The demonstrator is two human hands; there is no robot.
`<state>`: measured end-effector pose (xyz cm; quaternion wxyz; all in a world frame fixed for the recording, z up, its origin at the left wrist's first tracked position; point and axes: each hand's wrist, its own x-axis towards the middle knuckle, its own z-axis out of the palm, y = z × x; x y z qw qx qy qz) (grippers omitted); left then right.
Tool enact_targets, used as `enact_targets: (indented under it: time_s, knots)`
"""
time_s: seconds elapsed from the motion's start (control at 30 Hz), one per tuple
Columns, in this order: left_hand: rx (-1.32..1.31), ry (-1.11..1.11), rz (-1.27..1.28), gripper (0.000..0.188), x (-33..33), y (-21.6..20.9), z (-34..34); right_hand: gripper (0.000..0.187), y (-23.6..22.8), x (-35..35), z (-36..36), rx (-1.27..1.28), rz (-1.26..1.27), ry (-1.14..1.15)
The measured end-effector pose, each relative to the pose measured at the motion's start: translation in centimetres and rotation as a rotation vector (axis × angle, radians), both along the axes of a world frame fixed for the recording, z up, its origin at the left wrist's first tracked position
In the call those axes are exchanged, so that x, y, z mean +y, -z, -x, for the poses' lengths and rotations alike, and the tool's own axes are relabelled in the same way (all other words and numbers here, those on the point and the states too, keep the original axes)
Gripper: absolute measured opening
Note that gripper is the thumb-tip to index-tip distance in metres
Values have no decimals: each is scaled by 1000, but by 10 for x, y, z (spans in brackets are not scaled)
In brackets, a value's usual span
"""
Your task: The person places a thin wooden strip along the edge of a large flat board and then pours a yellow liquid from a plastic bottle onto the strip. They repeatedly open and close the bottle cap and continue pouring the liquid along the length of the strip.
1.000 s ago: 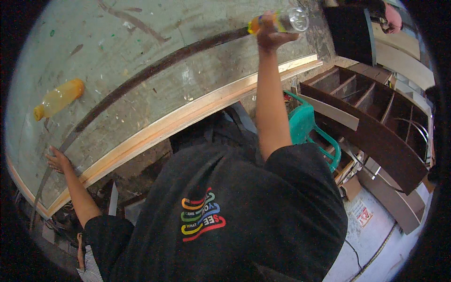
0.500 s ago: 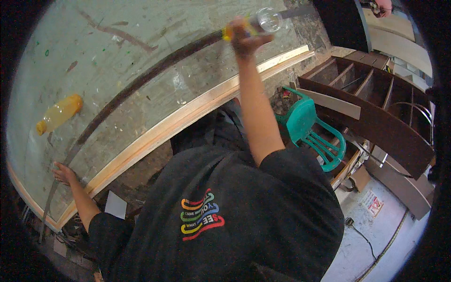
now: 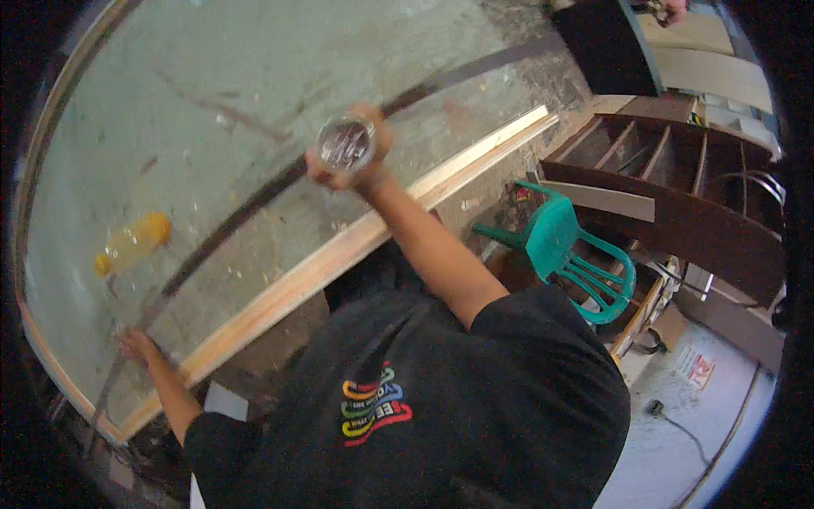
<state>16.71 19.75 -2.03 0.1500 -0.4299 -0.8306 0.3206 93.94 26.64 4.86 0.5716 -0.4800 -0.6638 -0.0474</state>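
Observation:
A long dark brown strip (image 3: 246, 212) runs in a curve across the greyish-green tabletop (image 3: 263, 85). My left hand (image 3: 140, 346) rests on its near left part, with fingers stretched over it and somewhat blurred. My right hand (image 3: 373, 140) is closed around a clear plastic bottle (image 3: 346, 144) above the middle of the strip. The bottle's round end faces up, and something brownish shows through it. Another clear bottle (image 3: 134, 244), with yellow contents and a yellow cap, lies on its side on the left of the table.
Pale wooden edging (image 3: 288, 305) borders the table's near side. A green plastic chair (image 3: 564, 237) stands at the right, beside a dark brown shelf unit (image 3: 644, 170) with several compartments. A black panel (image 3: 602, 47) stands at the far right; beyond it shows another person's hand (image 3: 674, 10).
My right hand has moved left and nearer along the strip, tilting the bottle so its round end now shows. My left hand stays on the strip. The whole view has shifted slightly.

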Motion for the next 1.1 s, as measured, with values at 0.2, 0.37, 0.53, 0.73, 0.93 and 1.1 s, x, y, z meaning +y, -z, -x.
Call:
enact_targets:
  time_s: [0.2,0.37,0.53,0.73,0.93,1.1]
  knots:
    - [18,73,-28,58,4,-1,-3,70,9,17,-34,500,64,246]
    - [-17,28,-124,54,7,-10,-23,57,20,40,-160,521,62,428]
    - [24,-62,209,56,8,-25,-37,56,2,60,-245,164,-180,750]
    - [-373,-256,-477,67,3,-28,-51,57,3,34,-172,232,-54,555]
    - [-398,-52,-532,72,2,-23,-38,87,35,27,-91,117,-156,334]
    - [-315,157,-543,69,3,-14,-24,86,45,9,-116,719,298,367]
